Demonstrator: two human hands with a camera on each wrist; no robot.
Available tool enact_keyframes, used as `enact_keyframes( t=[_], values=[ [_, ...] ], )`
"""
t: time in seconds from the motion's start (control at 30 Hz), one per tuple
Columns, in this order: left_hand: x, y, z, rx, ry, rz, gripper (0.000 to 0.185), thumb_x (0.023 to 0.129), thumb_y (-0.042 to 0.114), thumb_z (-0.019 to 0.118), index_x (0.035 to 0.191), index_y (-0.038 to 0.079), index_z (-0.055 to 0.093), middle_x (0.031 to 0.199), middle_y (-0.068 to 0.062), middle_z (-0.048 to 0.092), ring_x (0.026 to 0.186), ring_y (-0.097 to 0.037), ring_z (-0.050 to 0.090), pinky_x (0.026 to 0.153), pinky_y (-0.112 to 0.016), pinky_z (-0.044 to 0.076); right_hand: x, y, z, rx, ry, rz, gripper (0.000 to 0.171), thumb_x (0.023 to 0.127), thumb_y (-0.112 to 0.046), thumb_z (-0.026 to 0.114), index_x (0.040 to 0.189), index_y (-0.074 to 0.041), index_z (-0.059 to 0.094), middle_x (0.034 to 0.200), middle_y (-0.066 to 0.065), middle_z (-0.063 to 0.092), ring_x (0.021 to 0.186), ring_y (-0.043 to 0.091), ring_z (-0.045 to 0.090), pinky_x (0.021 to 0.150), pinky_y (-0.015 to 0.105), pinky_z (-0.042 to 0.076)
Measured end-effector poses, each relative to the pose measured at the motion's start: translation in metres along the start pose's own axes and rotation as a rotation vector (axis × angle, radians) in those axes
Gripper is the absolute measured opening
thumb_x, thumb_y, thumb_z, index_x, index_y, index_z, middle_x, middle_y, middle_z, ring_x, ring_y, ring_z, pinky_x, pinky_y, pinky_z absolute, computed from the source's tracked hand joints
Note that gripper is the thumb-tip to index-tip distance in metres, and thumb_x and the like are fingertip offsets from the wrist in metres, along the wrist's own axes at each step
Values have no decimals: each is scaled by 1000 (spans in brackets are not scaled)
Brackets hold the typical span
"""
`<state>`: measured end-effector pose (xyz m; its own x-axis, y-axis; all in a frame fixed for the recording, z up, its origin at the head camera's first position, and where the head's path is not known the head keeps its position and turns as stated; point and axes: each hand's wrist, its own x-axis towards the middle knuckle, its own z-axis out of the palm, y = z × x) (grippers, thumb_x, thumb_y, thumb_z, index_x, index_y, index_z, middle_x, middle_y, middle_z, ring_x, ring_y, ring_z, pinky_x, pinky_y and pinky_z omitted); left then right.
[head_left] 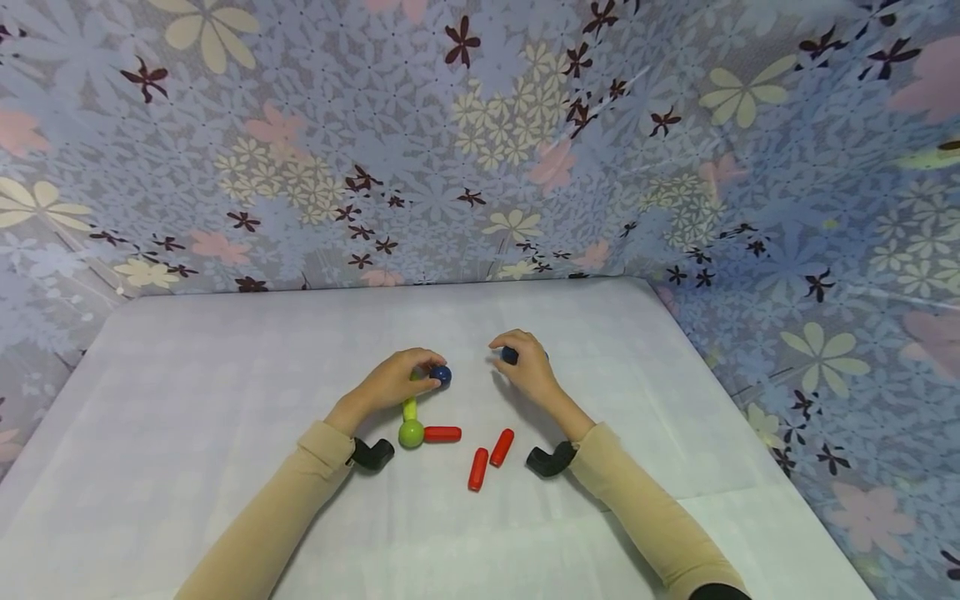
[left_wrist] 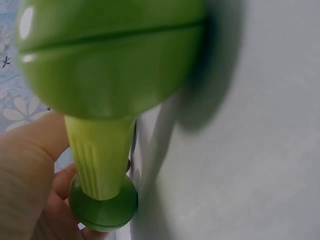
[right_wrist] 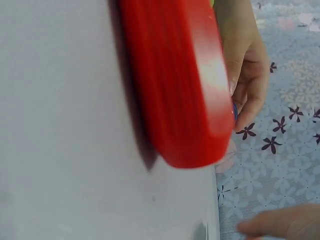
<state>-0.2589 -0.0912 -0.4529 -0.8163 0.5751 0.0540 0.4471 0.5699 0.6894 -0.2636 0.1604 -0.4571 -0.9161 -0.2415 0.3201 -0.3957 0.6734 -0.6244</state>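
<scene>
Head view: both hands (head_left: 393,382) curled.

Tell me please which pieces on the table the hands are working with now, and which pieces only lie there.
In hand:
- left hand grips the green rod by its far end, beside a blue ball
- right hand holds a blue piece

Lying about:
- red rod touching the green ball
- two loose red rods
</scene>
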Motion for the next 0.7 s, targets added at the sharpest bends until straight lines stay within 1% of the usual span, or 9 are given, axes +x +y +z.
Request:
enact_keyframes(
  t=[0.17, 0.33, 0.53, 0.63, 0.7],
  values=[
    [-2, -2, -2, -13, 13, 20, 34, 85, 22, 60, 118, 14, 55, 115, -3, 59, 103, -17, 55, 93, -37, 44, 4, 1, -1, -97, -27, 12, 28, 76, 6, 58, 99, -8, 66, 108, 9, 62, 108, 28, 53, 97, 46, 38],
    [-3, -4, -2, -25, 9, 18, 36, 85, 22, 60, 120, 15, 54, 119, -4, 57, 108, -19, 53, 98, -39, 41, 5, 2, -4, -154, -53, 15, 28, 76, 11, 56, 97, -4, 66, 104, 11, 63, 104, 28, 55, 96, 43, 41],
    [-6, -8, -1, -26, 20, 21, 39, 84, 19, 61, 122, 15, 53, 119, -4, 57, 109, -20, 52, 100, -41, 38, 3, 2, -5, -206, -100, 16, 27, 75, 5, 63, 100, -2, 65, 104, 12, 63, 104, 28, 56, 94, 40, 44],
    [-8, -9, 0, -28, 27, 26, 40, 84, 18, 62, 123, 14, 52, 118, -3, 58, 109, -19, 52, 99, -41, 39, -2, 1, -6, -189, -110, 17, 28, 76, 0, 66, 103, -2, 64, 106, 11, 62, 105, 27, 56, 93, 40, 45],
    [-9, -9, 1, -35, 31, 20, 40, 84, 17, 62, 123, 15, 52, 118, -3, 58, 108, -19, 52, 99, -40, 39, -6, -2, -6, -157, -112, 1, 29, 76, -4, 67, 105, -3, 63, 106, 10, 62, 104, 25, 56, 92, 39, 46]
  ],
)
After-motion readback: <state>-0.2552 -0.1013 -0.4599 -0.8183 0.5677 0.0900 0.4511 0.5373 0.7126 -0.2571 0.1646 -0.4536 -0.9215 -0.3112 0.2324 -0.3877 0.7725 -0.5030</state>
